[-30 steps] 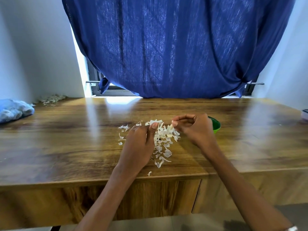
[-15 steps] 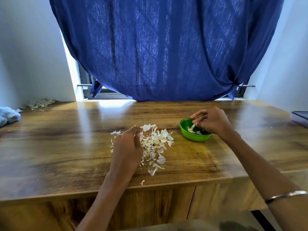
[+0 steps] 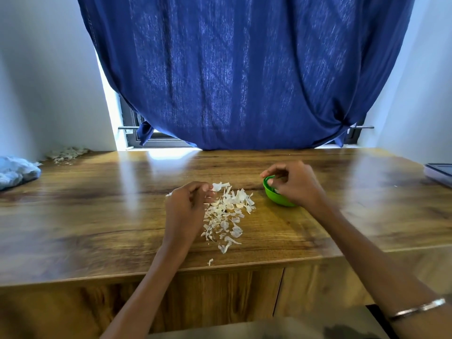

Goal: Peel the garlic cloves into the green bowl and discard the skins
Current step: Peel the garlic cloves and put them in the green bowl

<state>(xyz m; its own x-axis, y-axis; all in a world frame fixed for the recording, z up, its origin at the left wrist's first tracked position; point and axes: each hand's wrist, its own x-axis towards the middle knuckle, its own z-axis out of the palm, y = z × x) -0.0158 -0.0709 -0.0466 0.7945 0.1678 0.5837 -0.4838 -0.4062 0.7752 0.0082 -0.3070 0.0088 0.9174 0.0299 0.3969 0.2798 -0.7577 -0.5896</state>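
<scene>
A small green bowl (image 3: 275, 199) stands on the wooden table (image 3: 97, 216), right of centre. My right hand (image 3: 296, 185) hovers over it with loosely curled fingers reaching down past the rim, and it hides most of the bowl's inside. I see nothing held in those fingers. A pile of white garlic skins (image 3: 226, 214) lies at the table's middle. My left hand (image 3: 189, 204) rests at the pile's left edge, fingers curled, with its fingertips pinching a piece of skin at the top of the pile.
A second heap of skins (image 3: 67, 154) lies in the far left corner beside a crumpled blue cloth (image 3: 16, 171). A flat grey object (image 3: 439, 173) sits at the right edge. One stray skin (image 3: 210, 261) lies near the table's front edge. A blue curtain (image 3: 244, 69) hangs behind.
My right hand left the pile, moved right to the green bowl and now dips its fingers into it. My left hand lowered onto the skin pile.
</scene>
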